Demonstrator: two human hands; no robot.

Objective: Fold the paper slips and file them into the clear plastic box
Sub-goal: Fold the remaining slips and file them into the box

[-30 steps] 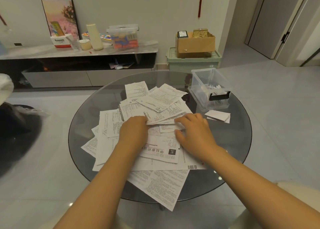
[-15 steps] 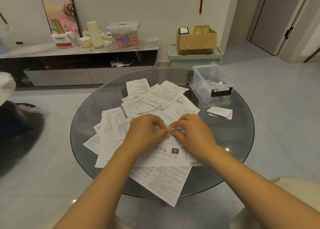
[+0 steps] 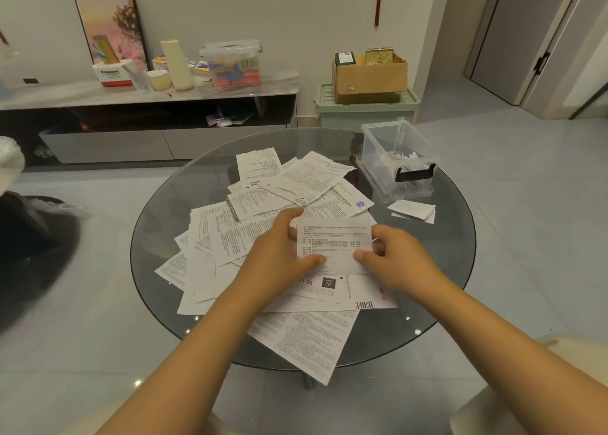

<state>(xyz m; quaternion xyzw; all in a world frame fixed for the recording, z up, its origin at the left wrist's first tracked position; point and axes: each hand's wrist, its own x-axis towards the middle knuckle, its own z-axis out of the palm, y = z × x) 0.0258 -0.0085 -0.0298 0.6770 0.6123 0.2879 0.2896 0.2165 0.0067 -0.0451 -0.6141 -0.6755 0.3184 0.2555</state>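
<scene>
Several printed paper slips (image 3: 260,204) lie in a loose heap on a round glass table (image 3: 437,280). Above the heap I hold one slip (image 3: 334,237) upright and facing me. My left hand (image 3: 279,257) pinches its left edge, thumb on the front near the bottom. My right hand (image 3: 394,260) pinches its right edge, thumb on the lower right corner. The clear plastic box (image 3: 394,158) with a black latch stands at the table's far right and holds several folded slips. Two folded slips (image 3: 413,209) lie on the glass just in front of it.
A long slip (image 3: 316,339) hangs over the table's near edge. Behind the table stand a low TV cabinet (image 3: 148,112) with clutter, a green bin (image 3: 365,108) topped by a cardboard box, and a door at far right. A dark object (image 3: 29,237) sits on the floor at left.
Both hands came together on the heap, pinched one slip and have lifted it up off the pile so it now faces me.
</scene>
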